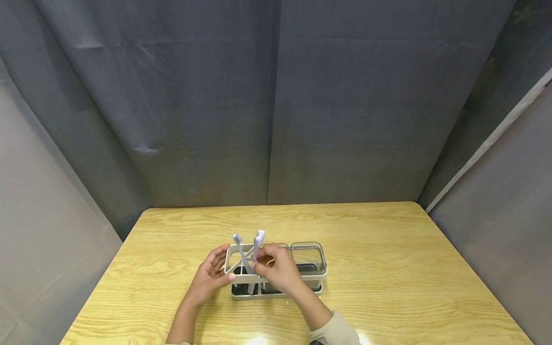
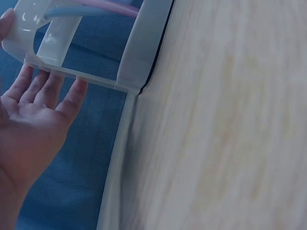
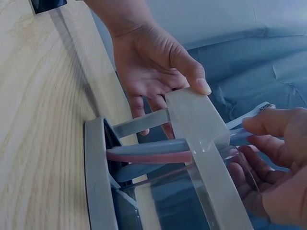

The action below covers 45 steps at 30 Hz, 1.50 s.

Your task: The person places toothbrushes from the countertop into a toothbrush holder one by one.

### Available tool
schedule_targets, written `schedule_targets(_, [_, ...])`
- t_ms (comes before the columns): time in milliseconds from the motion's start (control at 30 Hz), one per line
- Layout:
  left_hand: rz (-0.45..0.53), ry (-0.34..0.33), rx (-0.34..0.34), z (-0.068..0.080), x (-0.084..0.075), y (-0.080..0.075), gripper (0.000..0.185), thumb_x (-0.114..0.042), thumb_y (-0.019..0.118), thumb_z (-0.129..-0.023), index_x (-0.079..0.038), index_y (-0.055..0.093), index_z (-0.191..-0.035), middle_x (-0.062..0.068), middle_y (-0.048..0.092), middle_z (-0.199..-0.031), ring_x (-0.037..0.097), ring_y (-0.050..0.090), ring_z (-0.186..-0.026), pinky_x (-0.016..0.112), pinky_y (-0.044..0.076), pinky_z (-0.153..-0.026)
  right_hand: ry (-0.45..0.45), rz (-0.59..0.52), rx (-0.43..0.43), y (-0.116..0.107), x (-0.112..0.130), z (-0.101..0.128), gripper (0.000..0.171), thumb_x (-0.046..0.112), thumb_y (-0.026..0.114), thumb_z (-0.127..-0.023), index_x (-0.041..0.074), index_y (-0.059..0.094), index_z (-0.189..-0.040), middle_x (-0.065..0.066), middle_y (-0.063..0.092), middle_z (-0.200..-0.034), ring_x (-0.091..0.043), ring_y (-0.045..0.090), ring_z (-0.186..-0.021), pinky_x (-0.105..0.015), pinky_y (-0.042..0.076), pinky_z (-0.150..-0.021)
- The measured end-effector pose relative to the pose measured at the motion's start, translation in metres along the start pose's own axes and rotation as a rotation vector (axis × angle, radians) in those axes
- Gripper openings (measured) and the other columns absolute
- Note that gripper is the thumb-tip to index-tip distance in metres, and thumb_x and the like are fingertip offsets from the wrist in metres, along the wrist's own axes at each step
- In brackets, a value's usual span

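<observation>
Head view: right hand (image 1: 278,268) pinches a pale upright toothbrush (image 1: 257,247) over the grey metal-framed holder (image 1: 308,280) on the wooden surface (image 1: 388,268). Left wrist view: left hand (image 2: 33,120) steadies the holder's end, fingers (image 2: 72,98) straight. Right wrist view: toothbrush handle (image 3: 240,136) runs lengthwise into the left compartment.

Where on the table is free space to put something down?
The wooden table is bare right of the holder, behind it and at far left. It is crowded where the left hand and right hand meet at the toothbrushes.
</observation>
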<state>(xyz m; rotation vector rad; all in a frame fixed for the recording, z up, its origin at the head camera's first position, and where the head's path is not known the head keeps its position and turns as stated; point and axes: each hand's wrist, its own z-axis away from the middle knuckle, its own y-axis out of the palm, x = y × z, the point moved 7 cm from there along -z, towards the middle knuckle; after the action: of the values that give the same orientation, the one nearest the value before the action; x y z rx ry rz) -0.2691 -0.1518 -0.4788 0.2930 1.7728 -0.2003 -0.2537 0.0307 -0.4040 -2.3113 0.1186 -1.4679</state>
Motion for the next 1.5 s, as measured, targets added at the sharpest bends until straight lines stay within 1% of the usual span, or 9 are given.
schedule_targets(300, [0.005,0.002,0.008,0.001,-0.001,0.0,0.073,0.007,0.067,-0.076,0.0,0.032,-0.14,0.024,0.034,-0.142,0.043,0.028,-0.129,0.029,0.038,-0.096,0.048,0.072,0.059,0.0,-0.005,-0.001,0.01,0.0,0.074,-0.074,0.001,0.065,-0.077,0.001,0.059,-0.075,-0.013,0.057,-0.068,-0.023,0.051,-0.058])
schedule_targets(433, [0.009,-0.01,-0.001,0.001,0.001,0.0,0.074,0.008,0.068,-0.076,-0.001,0.033,-0.14,0.022,0.035,-0.141,0.043,0.029,-0.129,0.03,0.037,-0.097,0.08,0.055,0.078,0.001,-0.007,-0.003,0.01,0.004,0.075,-0.075,0.002,0.066,-0.079,0.002,0.06,-0.075,-0.012,0.057,-0.068,-0.024,0.05,-0.057])
schedule_targets(567, [0.006,-0.011,-0.005,0.001,0.002,0.0,0.073,0.007,0.068,-0.076,-0.002,0.033,-0.14,0.021,0.036,-0.141,0.04,0.031,-0.129,0.03,0.038,-0.096,0.134,-0.051,0.09,0.002,-0.01,-0.003,0.011,0.003,0.074,-0.076,0.001,0.067,-0.084,-0.001,0.061,-0.076,-0.015,0.057,-0.07,-0.024,0.05,-0.057])
schedule_targets(767, [-0.002,-0.008,-0.009,0.002,0.002,-0.001,0.073,0.005,0.068,-0.076,-0.002,0.034,-0.14,0.021,0.036,-0.141,0.038,0.033,-0.128,0.03,0.038,-0.096,0.207,-0.293,0.077,-0.001,-0.016,-0.003,0.019,-0.002,0.072,-0.077,-0.007,0.065,-0.094,-0.011,0.065,-0.083,-0.016,0.061,-0.072,-0.025,0.051,-0.061])
schedule_targets(900, [-0.002,-0.011,-0.016,0.001,0.003,-0.002,0.073,0.005,0.069,-0.075,-0.002,0.034,-0.139,0.02,0.037,-0.141,0.036,0.034,-0.128,0.03,0.038,-0.096,0.22,-0.36,0.063,-0.003,-0.018,-0.004,0.019,0.0,0.072,-0.078,-0.008,0.065,-0.094,-0.011,0.066,-0.089,-0.015,0.062,-0.077,-0.026,0.052,-0.067])
schedule_targets(1133, [0.002,-0.001,-0.002,0.0,0.003,-0.001,0.073,0.004,0.069,-0.076,-0.003,0.033,-0.14,0.02,0.037,-0.141,0.042,0.03,-0.129,0.029,0.039,-0.095,0.199,-0.335,0.015,-0.005,-0.01,-0.005,0.012,0.003,0.072,-0.079,-0.004,0.068,-0.087,-0.005,0.065,-0.081,-0.013,0.057,-0.069,-0.023,0.048,-0.06])
schedule_targets(1300, [-0.025,0.03,0.008,0.001,0.002,0.0,0.071,0.002,0.069,-0.078,-0.002,0.034,-0.14,0.02,0.04,-0.139,0.045,0.031,-0.127,0.03,0.04,-0.095,0.143,-0.302,-0.018,-0.012,0.014,-0.004,0.01,-0.002,0.07,-0.079,-0.007,0.067,-0.087,-0.005,0.064,-0.077,-0.014,0.054,-0.066,-0.021,0.046,-0.056])
schedule_targets(1400, [-0.03,0.035,0.005,0.001,0.001,0.0,0.071,0.002,0.069,-0.078,-0.001,0.034,-0.139,0.021,0.041,-0.138,0.043,0.033,-0.126,0.031,0.04,-0.094,0.119,-0.274,-0.028,-0.015,0.029,-0.003,0.01,-0.005,0.069,-0.079,-0.011,0.066,-0.087,-0.006,0.064,-0.076,-0.014,0.053,-0.065,-0.02,0.045,-0.055])
schedule_targets(1500, [-0.016,0.006,-0.01,0.0,0.001,0.0,0.071,0.002,0.069,-0.077,-0.003,0.035,-0.139,0.019,0.041,-0.138,0.038,0.035,-0.127,0.031,0.04,-0.095,0.109,-0.225,-0.034,-0.015,0.036,-0.004,0.009,-0.006,0.068,-0.079,-0.011,0.066,-0.085,-0.007,0.063,-0.073,-0.013,0.052,-0.062,-0.019,0.044,-0.053])
